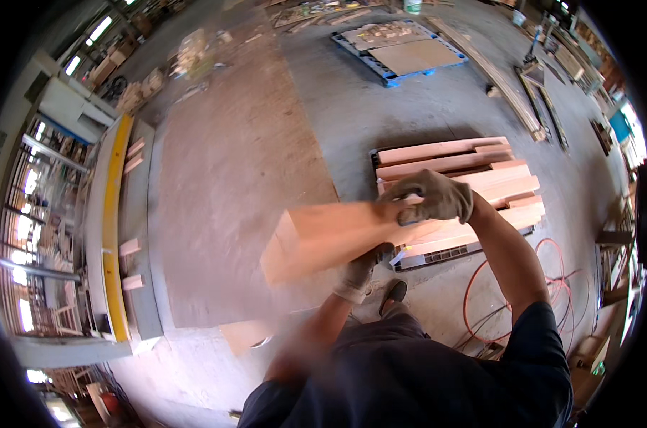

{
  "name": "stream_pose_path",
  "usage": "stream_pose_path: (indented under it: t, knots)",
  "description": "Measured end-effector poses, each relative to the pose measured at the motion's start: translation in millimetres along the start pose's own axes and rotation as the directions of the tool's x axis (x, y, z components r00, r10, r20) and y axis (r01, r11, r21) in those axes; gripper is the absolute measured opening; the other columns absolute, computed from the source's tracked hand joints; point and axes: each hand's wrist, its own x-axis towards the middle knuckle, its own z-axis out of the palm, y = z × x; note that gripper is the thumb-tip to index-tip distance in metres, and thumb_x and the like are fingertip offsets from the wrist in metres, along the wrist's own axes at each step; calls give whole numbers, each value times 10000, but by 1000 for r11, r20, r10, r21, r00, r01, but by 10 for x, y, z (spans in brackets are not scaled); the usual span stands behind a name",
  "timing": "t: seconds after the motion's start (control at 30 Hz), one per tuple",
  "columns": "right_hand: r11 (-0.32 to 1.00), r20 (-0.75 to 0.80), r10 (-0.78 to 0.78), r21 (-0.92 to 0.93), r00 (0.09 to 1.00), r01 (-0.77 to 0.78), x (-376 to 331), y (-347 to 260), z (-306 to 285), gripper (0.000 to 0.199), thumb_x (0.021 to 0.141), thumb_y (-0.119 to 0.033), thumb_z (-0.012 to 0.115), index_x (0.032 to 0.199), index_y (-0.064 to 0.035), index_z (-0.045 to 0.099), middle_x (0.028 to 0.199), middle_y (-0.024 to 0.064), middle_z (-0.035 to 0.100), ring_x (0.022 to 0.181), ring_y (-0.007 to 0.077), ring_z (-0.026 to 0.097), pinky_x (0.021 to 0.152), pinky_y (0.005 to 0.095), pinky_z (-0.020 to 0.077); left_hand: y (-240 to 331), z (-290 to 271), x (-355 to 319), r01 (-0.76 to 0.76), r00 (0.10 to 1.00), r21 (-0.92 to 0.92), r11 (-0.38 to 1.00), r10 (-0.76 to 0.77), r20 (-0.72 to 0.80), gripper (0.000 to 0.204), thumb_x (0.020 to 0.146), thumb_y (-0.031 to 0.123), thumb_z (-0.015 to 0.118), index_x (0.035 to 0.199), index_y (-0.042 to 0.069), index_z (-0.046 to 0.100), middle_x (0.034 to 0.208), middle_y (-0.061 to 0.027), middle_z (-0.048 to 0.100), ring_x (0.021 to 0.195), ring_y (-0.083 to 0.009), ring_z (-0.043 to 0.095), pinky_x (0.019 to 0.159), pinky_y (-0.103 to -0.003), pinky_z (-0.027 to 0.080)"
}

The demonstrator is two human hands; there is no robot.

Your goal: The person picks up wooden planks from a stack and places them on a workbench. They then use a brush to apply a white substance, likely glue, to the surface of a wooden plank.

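Note:
A thick wooden beam [330, 235] is held across the front of my body, its square end toward the left; it is slightly blurred. My right hand [437, 196], in a grey-green work glove, is closed over the upper side near the beam's right end. Under the beam, my gloved left hand [363, 274] supports its lower side, its fingers partly hidden by the wood. Just beyond my right hand lies a stack of planed boards [491, 182] of uneven lengths on a dark plastic pallet [437, 257].
On the left stands a large machine with a yellow edge [111, 228] and small wood pieces [129, 247] on its ledge. A red hose [468, 299] coils by my right side. Farther off are a blue pallet [391, 80], long boards [491, 75] and a pallet jack [534, 82].

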Motion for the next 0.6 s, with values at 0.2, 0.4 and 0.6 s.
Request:
stream_pose_path:
  t: [0.2,0.4,0.6]
  knots:
    - [918,-78,346,-177,935,-354,-175,1360,353,919,684,-429,985,1427,-33,617,1349,164,688,1318,293,610,1122,394,472,295,103,-52,31,972,-99,995,-53,-230,264,922,121,824,1148,39,717,1105,-21,707,979,-131,659,865,-288,543]
    - [872,61,485,-110,872,-477,18,2091,628,728,660,-513,983,1129,-32,703,1077,135,737,1016,307,680,916,386,532,26,-74,-104,46,911,-354,934,-185,-369,346,927,138,826,1217,4,692,1183,-80,730,1087,-170,700,992,-325,564]
    - [919,186,392,-113,901,-377,168,1845,1067,557,679,-433,993,922,-6,731,870,130,758,828,189,706,739,365,564,225,-572,-241,-23,811,-142,990,-65,-581,480,924,279,842,1219,-74,708,1102,-88,733,983,-167,725,852,-316,615]
